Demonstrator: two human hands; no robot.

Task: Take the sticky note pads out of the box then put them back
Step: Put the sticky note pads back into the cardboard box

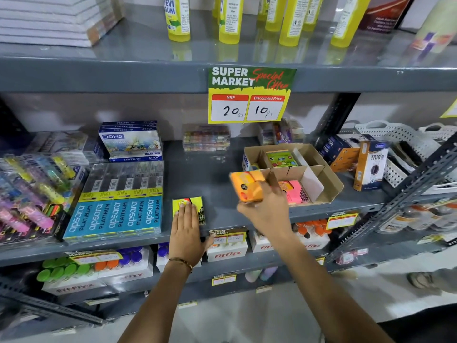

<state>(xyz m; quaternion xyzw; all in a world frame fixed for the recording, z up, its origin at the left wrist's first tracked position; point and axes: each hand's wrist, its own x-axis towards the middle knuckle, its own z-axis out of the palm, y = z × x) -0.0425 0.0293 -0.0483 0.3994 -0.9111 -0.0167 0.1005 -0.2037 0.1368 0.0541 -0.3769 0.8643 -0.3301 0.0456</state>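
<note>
A cardboard box with dividers sits on the middle shelf at the right. A green pad lies in its back compartment and a pink pad in its front one. My right hand holds an orange sticky note pad in the air just left of the box. A yellow sticky note pad lies flat on the shelf. My left hand rests flat on top of it, fingers together.
Blue pencil packs lie left of the yellow pad. Pastel boxes stand behind. Trio boxes and white baskets stand right of the cardboard box. A price sign hangs from the upper shelf, with yellow glue bottles above.
</note>
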